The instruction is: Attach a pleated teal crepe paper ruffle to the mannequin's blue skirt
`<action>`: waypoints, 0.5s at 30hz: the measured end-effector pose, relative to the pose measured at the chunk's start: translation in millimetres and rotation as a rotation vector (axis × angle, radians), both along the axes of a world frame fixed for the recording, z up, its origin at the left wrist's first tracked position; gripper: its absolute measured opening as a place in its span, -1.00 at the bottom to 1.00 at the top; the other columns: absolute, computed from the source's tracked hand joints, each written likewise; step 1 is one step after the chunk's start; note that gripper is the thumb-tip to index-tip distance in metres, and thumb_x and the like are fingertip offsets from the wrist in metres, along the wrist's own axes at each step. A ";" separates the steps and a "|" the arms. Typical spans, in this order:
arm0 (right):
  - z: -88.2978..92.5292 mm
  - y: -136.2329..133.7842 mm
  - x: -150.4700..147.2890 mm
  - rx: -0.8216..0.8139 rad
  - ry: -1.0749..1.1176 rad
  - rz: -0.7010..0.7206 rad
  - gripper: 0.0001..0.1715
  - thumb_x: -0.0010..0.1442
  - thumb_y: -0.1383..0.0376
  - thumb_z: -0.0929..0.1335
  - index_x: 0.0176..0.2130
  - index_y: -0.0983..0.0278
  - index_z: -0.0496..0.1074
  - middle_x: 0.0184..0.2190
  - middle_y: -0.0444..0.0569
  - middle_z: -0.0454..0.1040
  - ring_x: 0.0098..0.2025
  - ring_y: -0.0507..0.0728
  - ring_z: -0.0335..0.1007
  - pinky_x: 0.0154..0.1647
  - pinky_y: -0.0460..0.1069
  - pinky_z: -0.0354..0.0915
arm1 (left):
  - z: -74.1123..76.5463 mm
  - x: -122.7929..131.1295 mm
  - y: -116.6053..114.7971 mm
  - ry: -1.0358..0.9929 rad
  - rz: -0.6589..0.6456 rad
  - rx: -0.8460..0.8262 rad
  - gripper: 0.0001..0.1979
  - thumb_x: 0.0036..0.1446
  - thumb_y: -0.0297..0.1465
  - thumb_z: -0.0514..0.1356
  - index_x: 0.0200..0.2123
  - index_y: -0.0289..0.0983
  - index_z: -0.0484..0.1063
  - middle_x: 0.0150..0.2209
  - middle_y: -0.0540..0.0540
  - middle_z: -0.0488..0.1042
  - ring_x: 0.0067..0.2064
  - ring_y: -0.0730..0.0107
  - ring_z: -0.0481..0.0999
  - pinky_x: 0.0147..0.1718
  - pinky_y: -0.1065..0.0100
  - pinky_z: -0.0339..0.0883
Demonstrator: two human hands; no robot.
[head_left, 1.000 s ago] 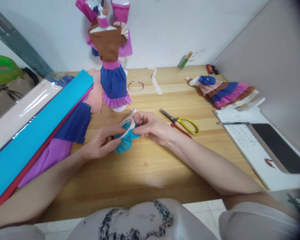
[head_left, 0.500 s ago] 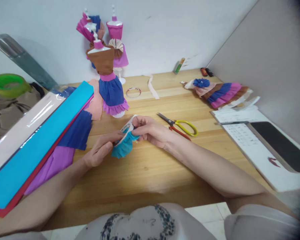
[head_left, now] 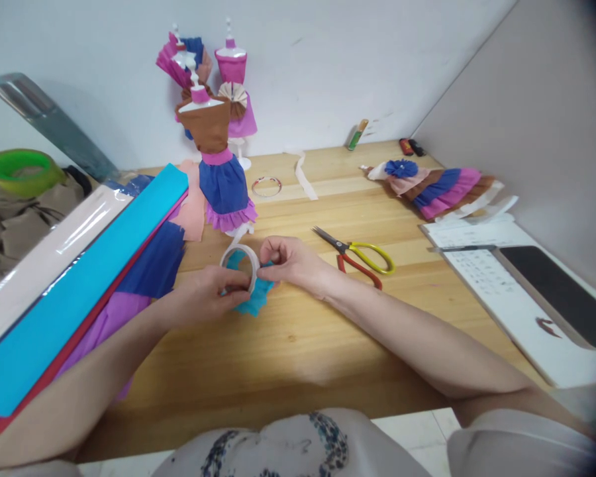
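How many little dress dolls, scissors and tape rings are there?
Standing dress dolls: 3
Dress doll lying down: 1
Scissors: 1
Tape rings: 2, one between the hands, one by the dolls
Total: 7

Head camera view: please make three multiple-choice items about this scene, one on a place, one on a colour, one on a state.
1. Where do the scissors lie?
A. on the table, right of the hands
B. on the paper rolls
C. in the green bowl

2. What colour is the crepe paper between the hands?
A. brown
B. turquoise
C. yellow

3. How is the tape roll kept?
A. flat on the table, untouched
B. hung on a mannequin
C. held by both hands

Answers: 1 A, they rest on the wooden table. 2 B, turquoise shows under the roll. 3 C, left hand and right hand both grip it.
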State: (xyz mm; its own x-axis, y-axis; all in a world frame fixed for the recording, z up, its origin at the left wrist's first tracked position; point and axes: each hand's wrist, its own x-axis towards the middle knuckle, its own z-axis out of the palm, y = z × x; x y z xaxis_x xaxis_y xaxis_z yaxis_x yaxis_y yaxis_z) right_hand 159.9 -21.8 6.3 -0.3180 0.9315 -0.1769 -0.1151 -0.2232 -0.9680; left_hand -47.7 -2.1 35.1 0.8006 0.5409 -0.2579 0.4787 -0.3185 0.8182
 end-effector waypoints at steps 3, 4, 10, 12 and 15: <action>1.8 1.2 1.7 -0.002 -0.006 -0.015 -0.72 -0.09 0.34 0.51 -0.49 0.27 0.32 -0.68 -0.27 0.39 -0.64 -0.09 0.27 -0.58 -0.17 0.22 | -7.9 3.4 1.9 -0.118 0.050 -0.296 -0.67 0.21 -0.16 0.16 -0.32 -0.34 0.49 -0.39 -0.07 0.49 -0.36 0.40 0.42 -0.35 0.39 0.31; 2.6 1.8 2.7 -0.009 -0.005 -0.017 -0.73 -0.08 0.33 0.51 -0.49 0.28 0.33 -0.68 -0.26 0.39 -0.64 -0.09 0.27 -0.58 -0.17 0.22 | -10.7 5.2 2.4 -0.173 0.101 -0.346 -0.65 0.19 -0.14 0.17 -0.34 -0.34 0.48 -0.40 -0.07 0.49 -0.37 0.40 0.42 -0.35 0.39 0.32; 11.5 5.2 11.0 -0.041 -0.124 0.001 -0.83 -0.04 0.41 0.47 -0.47 0.30 0.39 -0.64 -0.23 0.44 -0.62 -0.09 0.32 -0.60 -0.19 0.25 | -22.2 21.1 5.3 -0.186 0.264 -0.375 -0.46 0.14 0.07 0.19 -0.52 -0.31 0.34 -0.61 0.03 0.31 -0.57 0.53 0.26 -0.57 0.45 0.15; 14.8 6.6 15.6 -0.032 -0.171 0.022 -0.84 -0.04 0.42 0.47 -0.46 0.30 0.40 -0.63 -0.24 0.43 -0.63 -0.10 0.29 -0.63 -0.19 0.23 | -22.8 25.3 8.8 -0.161 0.236 -0.396 -0.44 0.12 0.11 0.21 -0.50 -0.31 0.34 -0.62 0.03 0.32 -0.60 0.53 0.27 -0.63 0.47 0.14; 17.9 9.9 24.1 0.003 -0.179 0.057 -0.83 -0.04 0.38 0.49 -0.47 0.30 0.41 -0.62 -0.24 0.41 -0.62 -0.10 0.23 -0.65 -0.19 0.18 | -21.7 28.4 16.0 -0.167 0.191 -0.412 -0.41 0.09 0.15 0.22 -0.51 -0.31 0.34 -0.62 0.01 0.34 -0.61 0.54 0.30 -0.67 0.49 0.16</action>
State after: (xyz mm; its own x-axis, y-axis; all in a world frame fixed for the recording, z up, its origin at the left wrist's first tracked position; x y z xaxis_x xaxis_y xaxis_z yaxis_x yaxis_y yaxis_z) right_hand 183.9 -11.9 24.2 -0.3338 0.9136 -0.2324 0.0721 -0.2211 -0.9726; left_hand -19.3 13.9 13.4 0.7457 0.5617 -0.3585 0.3487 0.1294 0.9282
